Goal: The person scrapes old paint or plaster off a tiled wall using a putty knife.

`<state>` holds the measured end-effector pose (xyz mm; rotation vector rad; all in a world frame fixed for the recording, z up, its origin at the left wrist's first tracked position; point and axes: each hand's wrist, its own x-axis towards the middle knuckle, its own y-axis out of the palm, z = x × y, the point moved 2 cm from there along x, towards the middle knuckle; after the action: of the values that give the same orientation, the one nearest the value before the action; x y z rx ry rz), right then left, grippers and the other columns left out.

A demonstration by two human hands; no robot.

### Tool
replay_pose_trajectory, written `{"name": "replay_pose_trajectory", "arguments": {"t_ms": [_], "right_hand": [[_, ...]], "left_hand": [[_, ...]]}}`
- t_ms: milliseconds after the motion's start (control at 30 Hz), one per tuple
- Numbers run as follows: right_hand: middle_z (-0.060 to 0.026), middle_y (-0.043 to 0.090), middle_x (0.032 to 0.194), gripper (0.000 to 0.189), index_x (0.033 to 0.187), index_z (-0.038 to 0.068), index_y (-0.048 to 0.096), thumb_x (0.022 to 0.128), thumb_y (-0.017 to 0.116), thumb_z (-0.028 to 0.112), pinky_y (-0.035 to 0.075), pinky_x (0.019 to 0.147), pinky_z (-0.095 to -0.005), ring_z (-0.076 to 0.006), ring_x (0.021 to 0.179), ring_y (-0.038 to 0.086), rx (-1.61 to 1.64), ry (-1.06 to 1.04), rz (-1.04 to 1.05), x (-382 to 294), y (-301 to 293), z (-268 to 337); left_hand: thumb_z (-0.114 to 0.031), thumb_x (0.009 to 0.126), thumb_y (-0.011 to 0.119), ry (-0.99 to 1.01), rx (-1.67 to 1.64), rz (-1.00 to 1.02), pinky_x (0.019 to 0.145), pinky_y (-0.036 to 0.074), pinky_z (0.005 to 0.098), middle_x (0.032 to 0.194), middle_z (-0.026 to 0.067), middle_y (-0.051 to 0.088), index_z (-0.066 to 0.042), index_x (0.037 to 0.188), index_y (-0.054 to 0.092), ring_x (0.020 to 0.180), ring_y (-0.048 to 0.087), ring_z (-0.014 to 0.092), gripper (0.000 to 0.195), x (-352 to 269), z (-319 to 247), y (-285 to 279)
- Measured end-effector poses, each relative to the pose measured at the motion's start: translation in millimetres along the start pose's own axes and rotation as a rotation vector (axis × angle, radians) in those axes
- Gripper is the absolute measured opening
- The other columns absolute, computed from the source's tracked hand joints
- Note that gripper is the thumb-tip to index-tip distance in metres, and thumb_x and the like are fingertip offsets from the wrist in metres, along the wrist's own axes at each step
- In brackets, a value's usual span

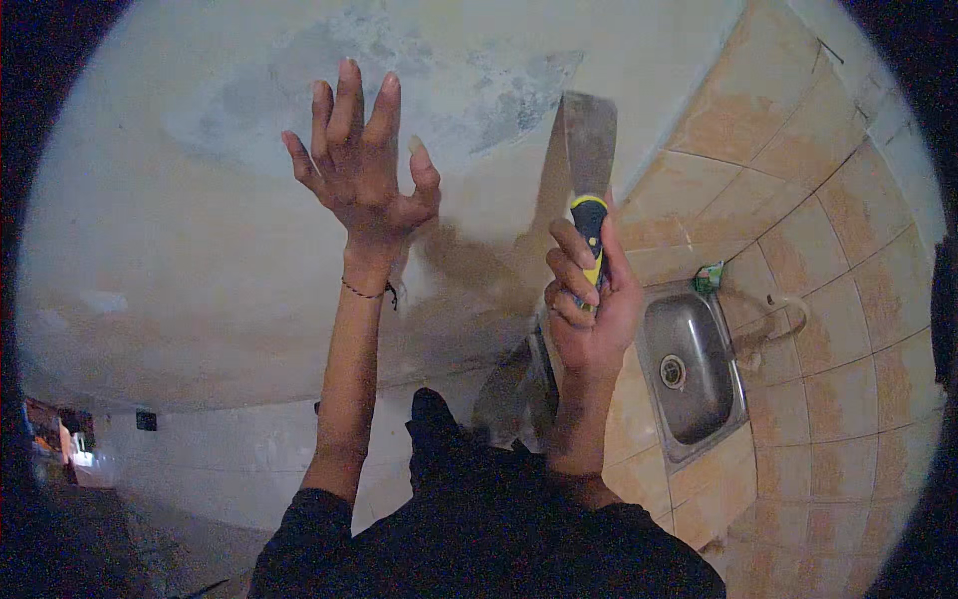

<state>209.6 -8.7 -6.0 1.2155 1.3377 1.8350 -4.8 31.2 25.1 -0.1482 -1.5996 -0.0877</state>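
Note:
A painted wall [224, 247] fills the upper left and middle of the head view, with a blotchy grey-white patch [494, 97] near the top. My left hand [367, 165] is raised with its fingers spread over the lower part of this patch and holds nothing; whether it touches the wall I cannot tell. In my right hand [591, 299] is a putty knife with a black and yellow handle [589, 213]. Its wide metal blade [591, 135] points up, close to the patch's right end, and a shadow lies along its left side. Blade contact with the wall is unclear.
Right of my right hand, a stainless steel sink [692, 367] is set in a tiled counter [636, 419]. A green packet [708, 277] lies at its upper corner, near a pale curved tap [793, 314]. Orange and cream wall tiles [846, 389] line the right side.

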Motion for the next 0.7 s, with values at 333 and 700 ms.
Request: {"name": "replay_pose_trajectory", "arguments": {"t_ms": [333, 700], "right_hand": [[-0.0044, 0.038, 0.083, 0.030, 0.132, 0.013, 0.042, 0.106, 0.035, 0.023, 0.025, 0.032, -0.0140, -0.0049, 0.054, 0.033, -0.093, -0.011, -0.024, 1, 13, 6], [-0.0048, 0.039, 0.083, 0.038, 0.143, 0.019, 0.037, 0.105, 0.036, 0.023, 0.026, 0.032, -0.0137, -0.0067, 0.057, 0.036, -0.180, -0.036, -0.036, 1, 16, 2]], "left_hand": [[-0.032, 0.080, 0.053, -0.001, -0.023, -0.009, 0.119, 0.000, 0.0476, 0.148, 0.0059, 0.045, -0.020, 0.135, 0.056, 0.140, 0.033, 0.025, 0.057, -1, -3, -2], [-0.033, 0.079, 0.052, 0.002, -0.024, -0.023, 0.119, 0.000, 0.0470, 0.147, 0.0068, 0.046, -0.020, 0.135, 0.055, 0.140, 0.033, 0.025, 0.058, -3, 0, -2]]}}
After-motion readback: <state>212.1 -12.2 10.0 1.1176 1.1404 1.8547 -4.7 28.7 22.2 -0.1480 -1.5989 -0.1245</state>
